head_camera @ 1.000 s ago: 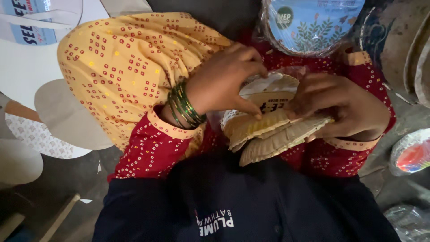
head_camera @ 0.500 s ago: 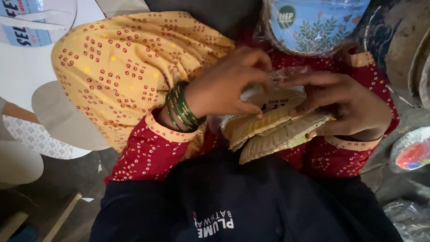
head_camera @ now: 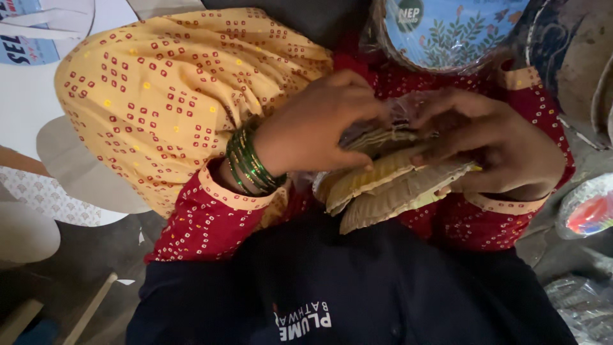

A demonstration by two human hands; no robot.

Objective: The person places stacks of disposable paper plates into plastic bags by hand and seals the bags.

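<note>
Both hands hold a stack of paper plates in the lap. The left hand lies on top with its fingers curled over the edge. The right hand grips the other side. A blue plate pack sits just above.

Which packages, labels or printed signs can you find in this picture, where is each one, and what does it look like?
Wrapped stack of paper plates: top right, round, blue with leaf print, in clear film.
Round label: on that stack, dark green.
Printed sheet: top left, white and blue.
Wrapped plates: right edge, round, red centre.
</note>
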